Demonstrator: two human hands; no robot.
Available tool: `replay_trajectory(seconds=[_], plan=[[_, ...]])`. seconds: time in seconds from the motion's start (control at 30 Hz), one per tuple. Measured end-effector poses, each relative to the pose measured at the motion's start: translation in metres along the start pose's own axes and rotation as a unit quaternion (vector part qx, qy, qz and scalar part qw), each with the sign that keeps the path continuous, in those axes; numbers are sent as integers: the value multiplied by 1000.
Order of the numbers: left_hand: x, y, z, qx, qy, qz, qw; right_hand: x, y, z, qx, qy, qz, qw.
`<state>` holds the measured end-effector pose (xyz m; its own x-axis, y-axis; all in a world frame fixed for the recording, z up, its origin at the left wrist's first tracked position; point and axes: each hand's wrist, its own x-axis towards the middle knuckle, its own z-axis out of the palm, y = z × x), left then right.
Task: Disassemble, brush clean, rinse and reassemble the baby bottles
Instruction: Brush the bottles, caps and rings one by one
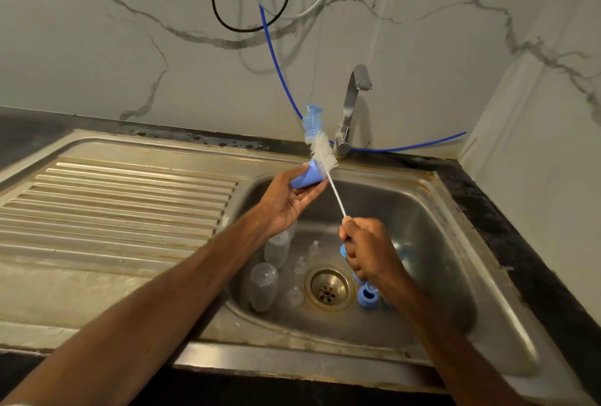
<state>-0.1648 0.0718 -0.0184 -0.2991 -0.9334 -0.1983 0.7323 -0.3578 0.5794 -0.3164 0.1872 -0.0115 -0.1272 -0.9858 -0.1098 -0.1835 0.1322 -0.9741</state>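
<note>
The brush (322, 148) ran up and leftward from the right hand (367, 252), which was clenched on its handle, with the bristle head pointing at the wall beside the tap (353, 103). Below, in the sink (455, 243), lay clear bottles (264, 285), teats (300, 264) and a blue ring (367, 300). The blue cap (305, 176), tilted up-right against the bristles, sat above the basin, grasped by the left hand (286, 200) between thumb and fingers.

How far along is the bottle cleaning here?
Disassembly looks done: bottle bodies, nipples and blue rings lie loose in the sink. In hand: left hand holds a blue cap, right hand holds the brush against it. Left: rinsing (tap not running) and reassembly.
</note>
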Motion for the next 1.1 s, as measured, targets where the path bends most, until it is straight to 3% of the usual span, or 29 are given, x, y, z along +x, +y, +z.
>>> replay_trajectory(seconds=[0.17, 0.3, 0.5, 0.67, 0.83, 1.0, 1.1], plan=[[2, 5, 1, 61, 33, 33, 997, -12, -7, 6, 5, -40, 11, 999], [3, 13, -6, 25, 72, 51, 996, -22, -9, 5, 8, -70, 18, 997], [-4, -1, 7, 21, 3, 19, 1000, -9, -17, 6, 44, -39, 28, 998], [1, 10, -3, 22, 59, 58, 996, -25, -10, 9, 23, -89, 35, 995], [-5, -1, 11, 19, 8, 35, 999, -12, -18, 8, 50, -44, 33, 997], [2, 16, 0, -9, 65, 88, 994, -23, -4, 10, 18, -74, 40, 996], [-3, 12, 2, -6, 47, 68, 997, -16, -11, 11, 23, -54, 23, 998]])
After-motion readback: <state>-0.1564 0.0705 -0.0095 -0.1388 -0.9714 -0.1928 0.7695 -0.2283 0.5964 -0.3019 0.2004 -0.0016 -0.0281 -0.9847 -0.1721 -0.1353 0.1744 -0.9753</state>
